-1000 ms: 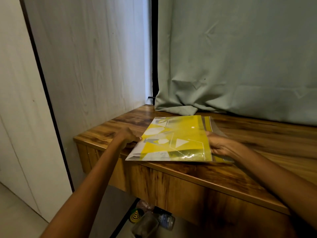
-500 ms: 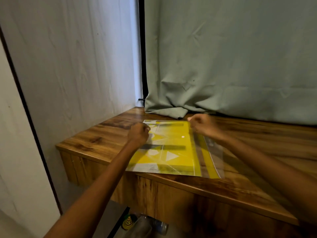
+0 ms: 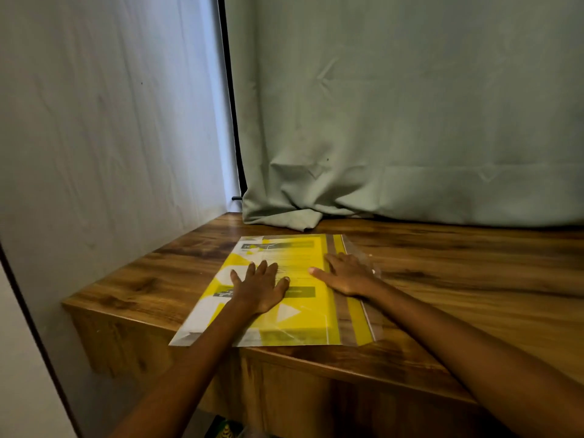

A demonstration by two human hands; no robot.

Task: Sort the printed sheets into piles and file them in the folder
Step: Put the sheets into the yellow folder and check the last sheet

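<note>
My left hand (image 3: 259, 287) lies flat, fingers spread, on the yellow printed sheet (image 3: 297, 317). My right hand (image 3: 346, 275) presses flat beside it, over the clear folder (image 3: 368, 324) edge. Both rest on the wooden table (image 3: 474, 279); beyond my fingertips hangs a green curtain (image 3: 395, 121).

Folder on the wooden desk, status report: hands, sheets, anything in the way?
Left hand and right hand open, pressing flat on the folder. Yellow printed sheets inside its clear sleeve. Curtain bunched just behind; not blocking.
</note>
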